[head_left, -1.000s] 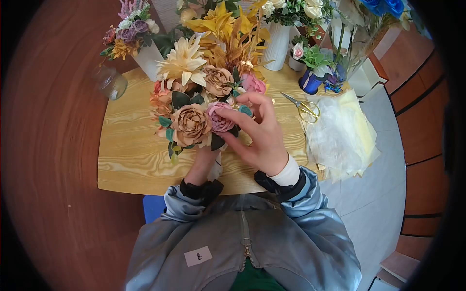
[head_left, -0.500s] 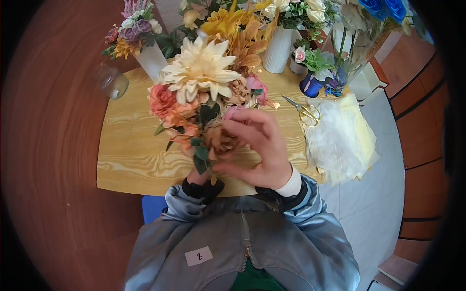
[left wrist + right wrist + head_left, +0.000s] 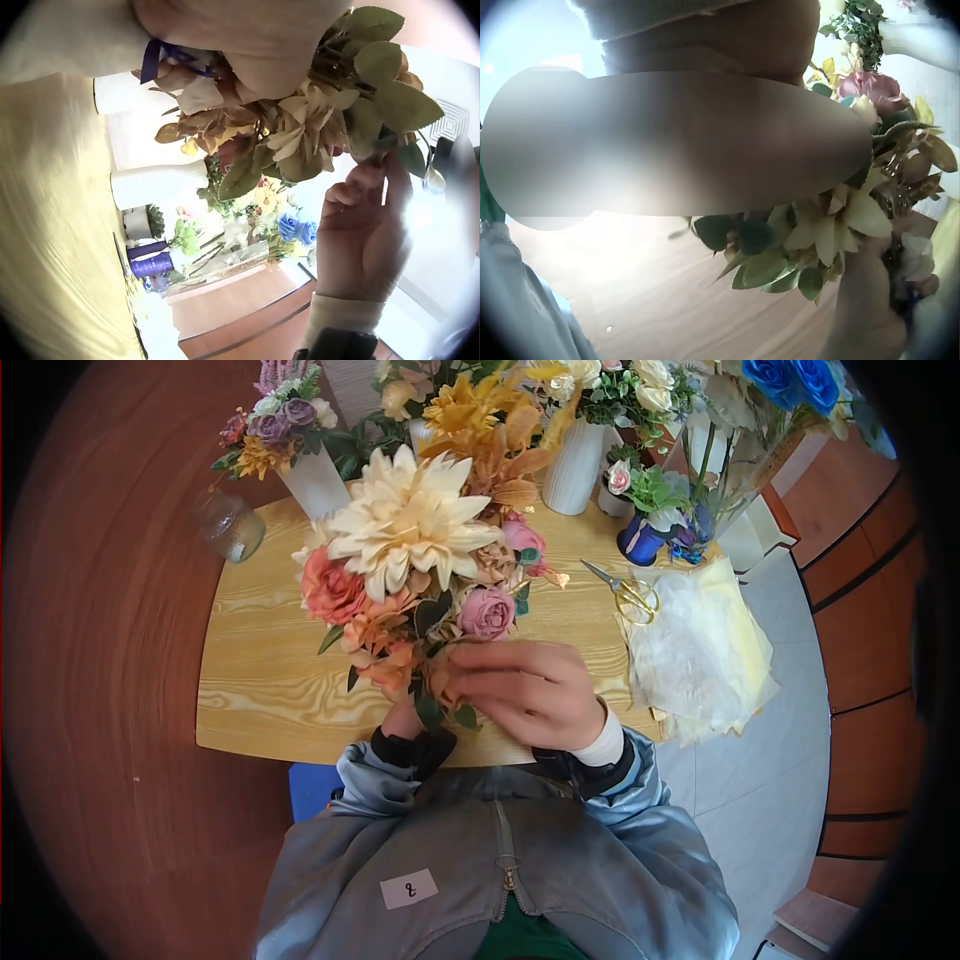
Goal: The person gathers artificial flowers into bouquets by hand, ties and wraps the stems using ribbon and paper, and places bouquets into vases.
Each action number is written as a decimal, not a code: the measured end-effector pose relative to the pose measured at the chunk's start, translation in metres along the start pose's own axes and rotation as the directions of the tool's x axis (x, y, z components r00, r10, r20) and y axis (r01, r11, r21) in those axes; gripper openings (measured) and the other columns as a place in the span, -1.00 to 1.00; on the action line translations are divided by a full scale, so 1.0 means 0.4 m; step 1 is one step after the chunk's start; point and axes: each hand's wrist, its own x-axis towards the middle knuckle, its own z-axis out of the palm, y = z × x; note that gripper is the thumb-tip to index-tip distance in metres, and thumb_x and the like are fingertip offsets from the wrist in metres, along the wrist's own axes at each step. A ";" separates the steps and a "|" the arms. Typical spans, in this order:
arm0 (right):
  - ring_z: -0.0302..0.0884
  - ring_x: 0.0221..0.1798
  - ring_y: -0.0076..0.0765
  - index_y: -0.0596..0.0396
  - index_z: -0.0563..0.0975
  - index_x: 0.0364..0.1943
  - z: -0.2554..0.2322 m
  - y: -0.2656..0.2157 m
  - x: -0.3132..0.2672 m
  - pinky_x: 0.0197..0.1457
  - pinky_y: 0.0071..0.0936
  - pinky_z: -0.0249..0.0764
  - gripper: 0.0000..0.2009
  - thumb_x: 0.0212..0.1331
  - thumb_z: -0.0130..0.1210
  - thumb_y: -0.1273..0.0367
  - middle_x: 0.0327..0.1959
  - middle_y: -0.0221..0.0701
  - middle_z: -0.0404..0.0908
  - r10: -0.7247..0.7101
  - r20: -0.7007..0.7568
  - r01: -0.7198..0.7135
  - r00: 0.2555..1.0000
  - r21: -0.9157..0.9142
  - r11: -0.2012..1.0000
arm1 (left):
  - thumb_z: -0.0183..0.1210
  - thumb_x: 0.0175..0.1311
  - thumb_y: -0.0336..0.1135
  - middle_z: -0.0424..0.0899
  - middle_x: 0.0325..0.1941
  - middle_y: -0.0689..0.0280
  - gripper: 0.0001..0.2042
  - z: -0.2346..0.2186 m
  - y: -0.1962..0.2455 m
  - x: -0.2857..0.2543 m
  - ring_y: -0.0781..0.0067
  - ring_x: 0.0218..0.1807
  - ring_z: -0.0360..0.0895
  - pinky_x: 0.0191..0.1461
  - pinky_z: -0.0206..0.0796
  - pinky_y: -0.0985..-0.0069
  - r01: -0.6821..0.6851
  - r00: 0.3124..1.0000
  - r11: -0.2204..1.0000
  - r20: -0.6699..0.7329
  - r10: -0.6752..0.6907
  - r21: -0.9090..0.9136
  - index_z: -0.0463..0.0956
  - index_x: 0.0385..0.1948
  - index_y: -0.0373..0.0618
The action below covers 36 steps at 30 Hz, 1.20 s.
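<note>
A bouquet of artificial flowers (image 3: 385, 622) stands before my chest, with a big cream bloom (image 3: 410, 525), a coral rose (image 3: 332, 588) and a pink rose (image 3: 487, 613). Beneath the blooms my left hand (image 3: 255, 37) grips the stems, mostly hidden from the head view. A purple ribbon (image 3: 154, 60) shows beside that hand in the left wrist view. My right hand (image 3: 540, 695) is at the bouquet's near side, its bent fingers pinching a tan rose (image 3: 438, 678) that they partly cover. Green leaves (image 3: 430, 712) hang below it.
Gold-handled scissors (image 3: 635, 600) and a pile of pale wrapping sheets (image 3: 705, 650) lie at the table's right. Behind stand white vases (image 3: 573, 465) of flowers, a blue ribbon spool (image 3: 640, 542) and blue roses (image 3: 790, 380). A glass jar (image 3: 230, 530) sits back left.
The bouquet has turned and tipped in my left hand, so the cream bloom now faces up and the coral rose shows at left. My right hand has moved down from the pink rose to the tan one.
</note>
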 end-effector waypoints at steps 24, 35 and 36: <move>0.46 -0.41 -0.33 -0.01 0.45 -0.20 0.019 -0.054 0.023 -0.49 -0.45 0.39 -0.69 -0.15 0.05 0.44 -0.22 -0.44 0.37 0.290 0.228 -0.264 0.930 -0.137 0.955 | -0.23 0.22 -0.03 0.27 0.05 0.20 -0.54 0.165 0.107 -0.052 0.25 0.00 0.31 0.06 0.23 0.33 0.030 0.999 0.971 0.029 -0.023 -0.236 0.13 0.06 -0.15; 0.48 -0.35 -0.34 0.00 0.47 -0.20 0.019 -0.050 0.030 -0.44 -0.48 0.42 -0.66 -0.21 0.05 0.49 -0.21 -0.43 0.43 0.178 0.232 -0.157 0.956 -0.106 0.982 | -0.21 0.22 -0.07 0.27 0.05 0.22 -0.56 0.157 0.098 -0.054 0.27 0.00 0.32 0.08 0.22 0.36 0.063 0.998 0.998 -0.014 -0.062 0.010 0.13 0.06 -0.14; 0.46 -0.35 -0.33 0.01 0.47 -0.21 0.011 -0.045 0.031 -0.42 -0.48 0.40 -0.66 -0.22 0.06 0.51 -0.23 -0.44 0.44 0.194 0.202 -0.177 0.960 -0.100 0.979 | -0.21 0.22 -0.08 0.27 0.05 0.23 -0.56 0.156 0.097 -0.054 0.28 0.00 0.32 0.09 0.21 0.36 0.064 0.998 0.997 -0.017 -0.064 0.032 0.13 0.06 -0.13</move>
